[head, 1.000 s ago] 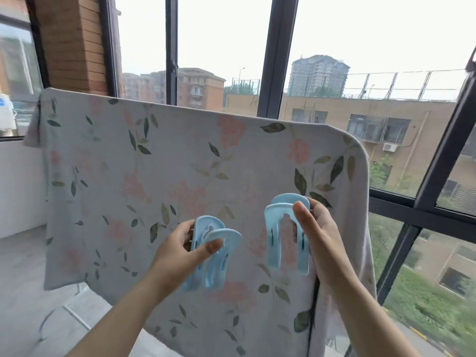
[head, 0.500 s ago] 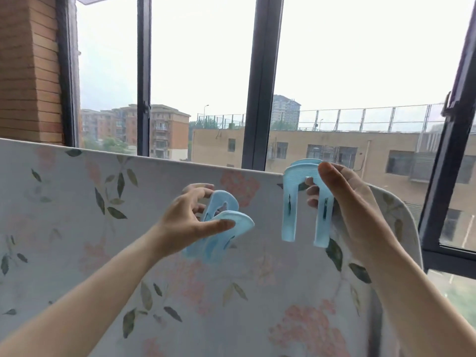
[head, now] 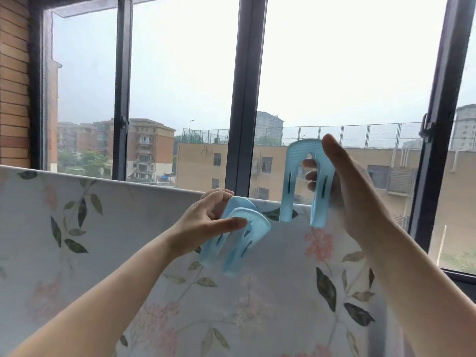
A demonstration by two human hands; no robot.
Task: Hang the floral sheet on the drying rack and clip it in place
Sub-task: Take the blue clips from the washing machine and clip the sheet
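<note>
The floral sheet (head: pixel 116 253), pale with pink flowers and green leaves, hangs over the drying rack and hides the rack's bar. My left hand (head: pixel 206 222) grips two light blue U-shaped clips (head: pixel 239 240) stacked together in front of the sheet, just below its top edge. My right hand (head: pixel 353 197) holds a third blue U-shaped clip (head: pixel 291 181) upright, open end down. Its two legs hang at the sheet's top edge near the right end. Whether the legs straddle the edge I cannot tell.
Tall windows with dark frames (head: pixel 244 99) stand right behind the rack. A brick wall (head: pixel 13 86) is at the far left. Buildings and a fenced roof show outside the glass.
Both hands have risen with their clips from mid-sheet to the sheet's top edge. The right hand's clip now stands higher, its legs at the edge. The view tilted upward.
</note>
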